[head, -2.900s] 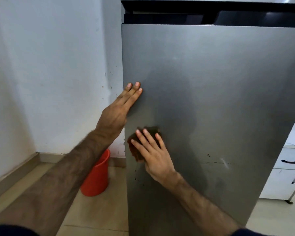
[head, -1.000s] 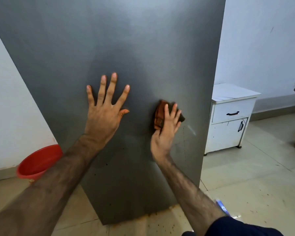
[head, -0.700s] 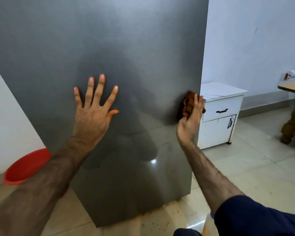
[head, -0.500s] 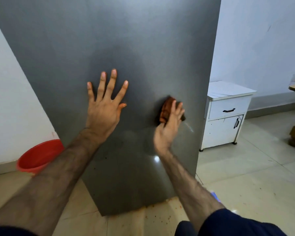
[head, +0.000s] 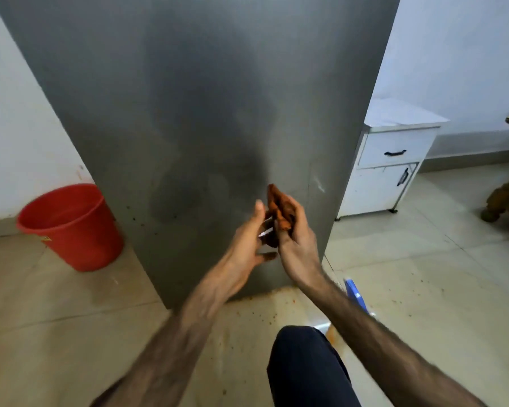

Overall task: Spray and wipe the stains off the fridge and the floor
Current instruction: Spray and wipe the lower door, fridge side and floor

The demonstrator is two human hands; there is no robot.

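- Fridge: its grey metal front fills the upper middle of the view and stands on the tiled floor; small dark specks dot its lower left part, and a short pale mark shows near its right edge.
- Cloth: a bunched orange-brown rag, held in front of the lower right part of the fridge front; whether it touches the metal cannot be told.
- Right hand: its fingers are curled round the cloth, gripping it from the right side, with the top of the rag sticking up above them.
- Left hand: just beside the right one, palm turned toward the cloth, fingers stretched out and loosely apart; the fingertips reach the rag's left side, though the blur hides whether they pinch it.
- Floor stains: orange-brown smears and specks spread over the tiles along the fridge's bottom edge and toward the person's knee, which is clad in dark fabric.
- Red bucket: upright on the floor at the fridge's left side, near the white wall.
- Blue object: on the floor just behind the right forearm, partly hidden; what it is cannot be told.
- White cabinet: right of the fridge, with a drawer and a door, each with a dark handle.
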